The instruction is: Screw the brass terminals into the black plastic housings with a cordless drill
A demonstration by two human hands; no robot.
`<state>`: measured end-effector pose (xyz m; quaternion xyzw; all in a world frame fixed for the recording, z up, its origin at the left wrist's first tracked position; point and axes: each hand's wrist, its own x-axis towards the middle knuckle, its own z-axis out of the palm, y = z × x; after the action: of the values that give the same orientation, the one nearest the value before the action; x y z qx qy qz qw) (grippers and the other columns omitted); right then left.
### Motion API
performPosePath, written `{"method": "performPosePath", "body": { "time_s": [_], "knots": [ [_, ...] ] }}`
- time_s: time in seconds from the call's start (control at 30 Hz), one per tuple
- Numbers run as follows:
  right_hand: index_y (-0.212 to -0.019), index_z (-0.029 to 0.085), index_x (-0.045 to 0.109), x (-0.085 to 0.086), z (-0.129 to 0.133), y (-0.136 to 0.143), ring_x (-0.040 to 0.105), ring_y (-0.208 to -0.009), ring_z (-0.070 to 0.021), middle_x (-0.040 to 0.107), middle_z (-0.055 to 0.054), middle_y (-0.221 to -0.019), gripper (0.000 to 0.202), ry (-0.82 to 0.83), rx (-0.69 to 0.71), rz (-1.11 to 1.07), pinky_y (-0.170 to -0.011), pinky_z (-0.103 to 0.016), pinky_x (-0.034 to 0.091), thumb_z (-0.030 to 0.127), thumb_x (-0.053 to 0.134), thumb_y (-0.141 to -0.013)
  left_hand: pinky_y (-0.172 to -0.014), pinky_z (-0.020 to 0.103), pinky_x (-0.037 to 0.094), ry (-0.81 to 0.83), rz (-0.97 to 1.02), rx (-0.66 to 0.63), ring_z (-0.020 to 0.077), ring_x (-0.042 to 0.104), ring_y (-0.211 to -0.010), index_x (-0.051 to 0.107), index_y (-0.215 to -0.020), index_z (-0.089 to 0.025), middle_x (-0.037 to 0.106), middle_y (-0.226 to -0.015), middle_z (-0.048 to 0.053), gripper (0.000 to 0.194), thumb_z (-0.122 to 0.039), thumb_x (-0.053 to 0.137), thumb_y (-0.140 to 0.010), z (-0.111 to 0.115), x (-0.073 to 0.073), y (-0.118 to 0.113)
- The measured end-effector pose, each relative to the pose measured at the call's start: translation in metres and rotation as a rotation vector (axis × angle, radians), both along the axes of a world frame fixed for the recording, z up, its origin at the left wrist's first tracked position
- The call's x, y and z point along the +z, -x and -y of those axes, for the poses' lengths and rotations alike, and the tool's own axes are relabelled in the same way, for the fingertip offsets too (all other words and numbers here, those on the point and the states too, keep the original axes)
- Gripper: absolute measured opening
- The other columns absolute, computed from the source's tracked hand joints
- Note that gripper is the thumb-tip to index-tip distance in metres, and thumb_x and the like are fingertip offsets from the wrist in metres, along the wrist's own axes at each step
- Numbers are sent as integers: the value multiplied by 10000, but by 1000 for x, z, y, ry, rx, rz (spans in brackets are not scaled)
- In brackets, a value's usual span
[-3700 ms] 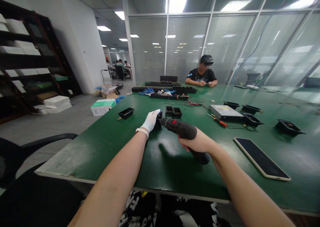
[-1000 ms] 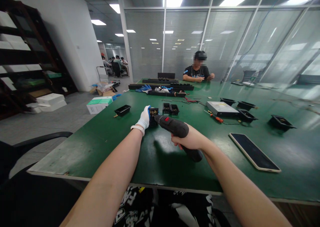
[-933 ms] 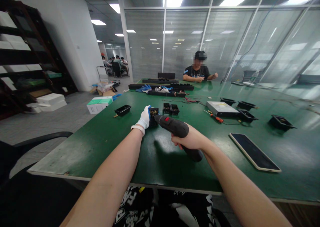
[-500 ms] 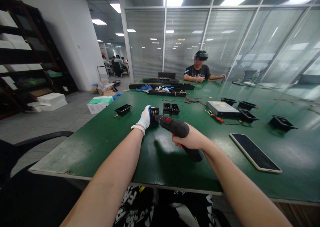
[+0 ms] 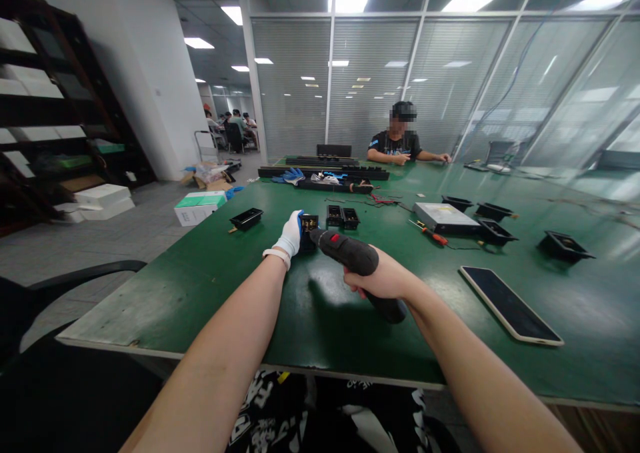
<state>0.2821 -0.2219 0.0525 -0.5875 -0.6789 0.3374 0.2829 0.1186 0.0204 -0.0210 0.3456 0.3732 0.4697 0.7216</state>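
Note:
My left hand [image 5: 290, 234], in a white and blue work glove, is closed on a small black socket housing [image 5: 309, 225] with brass-coloured metal parts inside. My bare right hand [image 5: 373, 276] is wrapped round the grip of a black cordless screwdriver [image 5: 347, 250] with a red mark on its body. The tool's nose points left at the housing; whether its tip touches a screw is too small to tell. Just behind stand two similar black housings [image 5: 343, 217] side by side. A black tray-like frame [image 5: 246, 219] lies to the left of my gloved hand.
On the green table [image 5: 210, 306] a phone [image 5: 511, 304] lies at right. Beyond it are a silver metal box [image 5: 445, 218], an orange-handled screwdriver [image 5: 434, 234] and several black frames [image 5: 565, 245]. Long black strips [image 5: 330, 173] lie at the back. A co-worker [image 5: 397, 140] sits across the table.

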Motion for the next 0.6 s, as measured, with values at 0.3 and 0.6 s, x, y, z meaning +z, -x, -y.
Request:
{"method": "performPosePath", "body": {
  "time_s": [0.3,0.6],
  "knots": [
    [-704,208,656,1,1,0,701,-560,-193,754,-36,-685,72,5,6,-9,-583,-297,574,168,709,-731,-789,450,665,7,14,18,343,812,-775,792,-1016,-171,783,-773,122,459,-603,681,-909,-1,0,-1],
    [-690,202,659,1,0,0,703,-566,-199,760,-45,-695,79,20,0,-12,-579,-306,575,161,706,-739,-743,446,664,0,39,-12,338,797,-714,797,-1048,-168,780,-757,116,512,-646,702,-893,-5,-3,-1]
  ]
}}
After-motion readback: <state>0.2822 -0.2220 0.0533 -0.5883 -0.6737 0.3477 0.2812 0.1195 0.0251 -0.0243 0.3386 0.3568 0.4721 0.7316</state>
